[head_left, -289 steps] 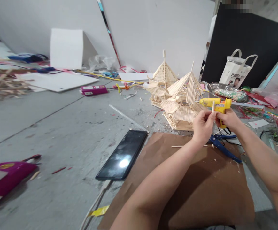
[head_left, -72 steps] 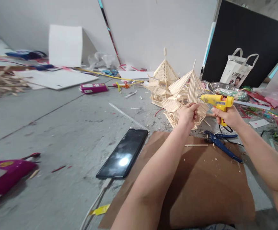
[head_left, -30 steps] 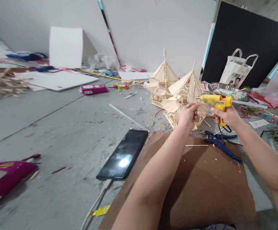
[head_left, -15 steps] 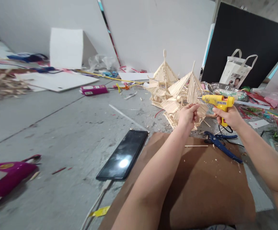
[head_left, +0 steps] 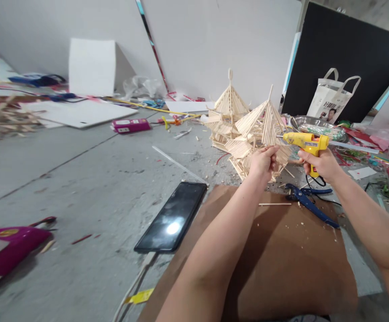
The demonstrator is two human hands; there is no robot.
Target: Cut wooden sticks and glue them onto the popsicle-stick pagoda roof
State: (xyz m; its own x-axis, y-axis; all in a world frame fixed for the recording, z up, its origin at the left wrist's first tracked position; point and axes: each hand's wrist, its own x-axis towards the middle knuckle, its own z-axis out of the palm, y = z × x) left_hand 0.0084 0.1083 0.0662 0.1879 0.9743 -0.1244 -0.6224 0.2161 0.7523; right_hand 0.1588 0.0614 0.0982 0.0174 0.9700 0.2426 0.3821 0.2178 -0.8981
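Observation:
My left hand (head_left: 263,162) is closed on the lower edge of the near stick-built pagoda model (head_left: 258,129), which is tilted up off the floor. My right hand (head_left: 320,163) grips a yellow glue gun (head_left: 304,142), its nozzle pointing left at the model's side, close to my left fingers. A second stick pagoda (head_left: 227,109) stands behind the first.
Blue pliers (head_left: 310,201) and a loose stick (head_left: 275,204) lie on brown paper (head_left: 281,259). A black phone (head_left: 174,216) lies left of it. A metal bowl (head_left: 317,127), a white bag (head_left: 331,98) and craft scraps sit at the right. A magenta box (head_left: 3,246) lies near left.
Over ten seconds my left hand went from pinching a short stick to holding the tilted pagoda. In the last second the glue gun shifted slightly right; the rest is still.

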